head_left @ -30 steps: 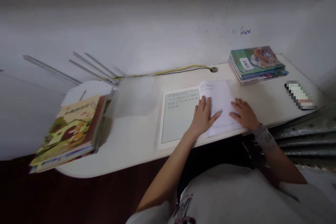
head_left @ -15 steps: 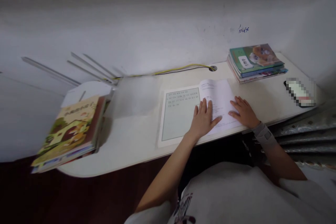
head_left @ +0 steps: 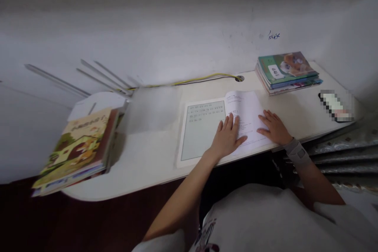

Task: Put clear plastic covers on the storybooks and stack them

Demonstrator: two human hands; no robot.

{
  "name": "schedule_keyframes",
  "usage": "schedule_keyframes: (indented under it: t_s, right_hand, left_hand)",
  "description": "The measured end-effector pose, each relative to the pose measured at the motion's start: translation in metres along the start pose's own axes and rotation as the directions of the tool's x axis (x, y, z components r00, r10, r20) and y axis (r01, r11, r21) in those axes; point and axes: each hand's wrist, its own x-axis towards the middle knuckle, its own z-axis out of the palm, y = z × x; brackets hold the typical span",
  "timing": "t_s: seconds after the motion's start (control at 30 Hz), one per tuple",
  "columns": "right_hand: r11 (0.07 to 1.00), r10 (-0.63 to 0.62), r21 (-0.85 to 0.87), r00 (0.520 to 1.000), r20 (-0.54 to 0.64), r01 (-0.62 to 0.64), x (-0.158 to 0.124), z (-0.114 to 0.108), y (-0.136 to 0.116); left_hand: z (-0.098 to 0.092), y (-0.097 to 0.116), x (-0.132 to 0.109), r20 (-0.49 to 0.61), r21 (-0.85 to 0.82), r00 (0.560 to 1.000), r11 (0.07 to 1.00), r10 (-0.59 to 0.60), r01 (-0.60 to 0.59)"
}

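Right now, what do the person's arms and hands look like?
The left hand and right hand wear no gloves. Only the right arm wears a grey wristband with a squarish, darker patch. Both sleeves are short and pale.

A broad bare stretch of the surface [head_left: 150, 155] is left between the left book stack [head_left: 78, 145] and the tablet [head_left: 197, 138]. The back is closed off by the wall [head_left: 177, 47], with a yellow cable [head_left: 203, 77] laid along its foot. Past the right grip [head_left: 274, 128], passage is narrowed by the right book stack [head_left: 291, 67] and the phone [head_left: 336, 106], between which a gap is left.
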Motion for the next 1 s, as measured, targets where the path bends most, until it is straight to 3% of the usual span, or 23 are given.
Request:
schedule_keyframes:
  t_s: [0.1,0.3,0.5,0.6,0.7,0.83,1.0]
  right_hand:
    - [1.0,0.006,0.007,1.0,0.003,-0.006,0.0,0.0,0.001]
    - [1.0,0.018,0.021,1.0,0.014,-0.019,0.002,0.002,0.002]
    - [1.0,0.017,0.01,0.999,0.038,-0.017,0.001,0.003,0.003]
    - [1.0,0.012,0.028,1.0,0.019,-0.013,0.0,0.004,0.003]
    - [0.999,0.013,0.029,1.0,-0.005,-0.013,0.0,0.004,0.0]
    - [1.0,0.018,0.008,1.0,-0.007,-0.018,-0.001,0.003,-0.004]
    - [1.0,0.024,0.019,1.0,-0.002,-0.024,-0.002,0.002,-0.005]
  left_hand:
    - [-0.01,-0.009,0.017,-0.01,-0.049,0.999,0.998,-0.042,0.041]
    - [-0.017,-0.041,0.082,-0.049,-0.167,0.985,0.974,-0.163,0.153]
    - [-0.017,-0.078,0.127,-0.169,-0.402,0.97,0.911,-0.173,0.093]
    - [-0.028,-0.098,0.138,-0.104,-0.523,0.974,0.844,-0.201,0.118]
    - [-0.042,-0.111,0.146,0.003,-0.542,0.987,0.829,-0.162,0.138]
    - [-0.053,-0.115,0.155,0.103,-0.544,0.99,0.828,-0.097,0.138]
    - [-0.051,-0.113,0.166,0.142,-0.498,0.987,0.856,-0.079,0.14]
